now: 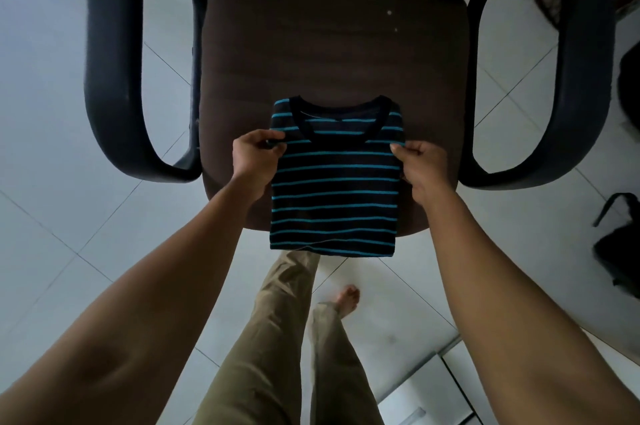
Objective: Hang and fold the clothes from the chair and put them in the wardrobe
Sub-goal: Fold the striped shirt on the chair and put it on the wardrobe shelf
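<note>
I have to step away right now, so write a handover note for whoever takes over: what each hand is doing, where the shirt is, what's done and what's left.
Left hand: pinches the left edge of the striped shirt, just below the collar.
Right hand: pinches the right edge at about the same height.
Shirt: lies flat on the chair seat, collar away from the person, hem hanging past the seat's front edge.
Done: sides appear folded in, making a narrow rectangle.
Left: probably fold it in half, then carry it to the wardrobe, which is not in view.
</note>
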A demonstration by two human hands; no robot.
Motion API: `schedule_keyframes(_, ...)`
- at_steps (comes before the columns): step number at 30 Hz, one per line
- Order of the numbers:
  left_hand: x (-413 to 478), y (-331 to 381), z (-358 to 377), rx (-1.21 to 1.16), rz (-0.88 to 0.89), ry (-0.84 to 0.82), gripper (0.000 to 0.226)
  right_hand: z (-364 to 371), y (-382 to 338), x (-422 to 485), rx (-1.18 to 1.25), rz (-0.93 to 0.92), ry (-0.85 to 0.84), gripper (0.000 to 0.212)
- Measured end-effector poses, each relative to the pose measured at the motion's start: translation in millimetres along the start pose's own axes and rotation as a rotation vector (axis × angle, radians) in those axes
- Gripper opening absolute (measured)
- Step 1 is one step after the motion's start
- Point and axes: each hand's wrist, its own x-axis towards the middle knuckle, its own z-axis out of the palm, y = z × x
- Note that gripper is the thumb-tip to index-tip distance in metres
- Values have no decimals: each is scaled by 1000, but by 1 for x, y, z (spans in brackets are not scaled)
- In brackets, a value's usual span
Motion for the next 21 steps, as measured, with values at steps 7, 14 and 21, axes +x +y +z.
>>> schedule_keyframes(7,9,13,2,-27,5,-120,19,2,-3,8,-96,-50,-79,30)
schedule_keyframes(14,10,10,3,1,59,-38,21,-1,-3,7,12,-29,-101,19)
schedule_keyframes(21,14,7,2,34,111,-62,33,1,-13,9,67,-19,-115,21)
